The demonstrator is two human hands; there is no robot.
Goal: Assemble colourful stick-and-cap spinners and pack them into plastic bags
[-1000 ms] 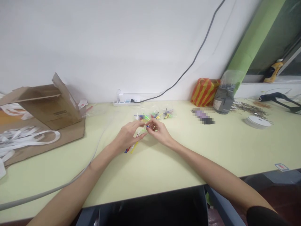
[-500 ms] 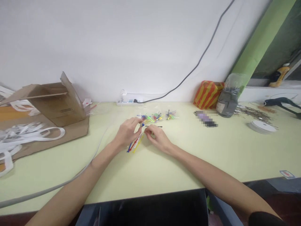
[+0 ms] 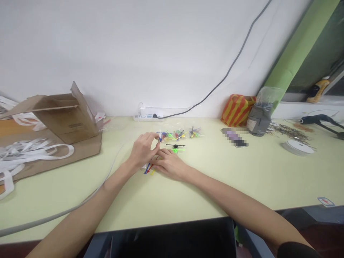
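My left hand (image 3: 144, 149) is closed in a pinch, raised a little over the table, with a small blue-and-white plastic piece (image 3: 160, 138) at its fingertips. Just beside it, my right hand (image 3: 170, 164) lies low with outstretched fingers over a few plastic arrows, partly covering them. Sticking out from under it are a blue arrow (image 3: 147, 168), a red arrow (image 3: 149, 168) and a yellow arrow (image 3: 153, 172). Beyond the right hand lie a black arrow (image 3: 175, 146) with a round centre and a bright green arrow (image 3: 177, 151). Several bagged coloured pieces (image 3: 180, 134) lie behind.
At left, an open cardboard box (image 3: 67, 123) stands near white straps (image 3: 40, 148). A grey cable (image 3: 88, 200) crosses under my left forearm. A power strip (image 3: 146, 117) sits by the wall. Rightward are a phone (image 3: 234, 137), a striped bag (image 3: 238, 109) and a white spool (image 3: 298, 147).
My right hand has moved left and nearer to me, onto the coloured arrows. The green arrow and the black arrow's centre now show. My left hand has shifted slightly left.
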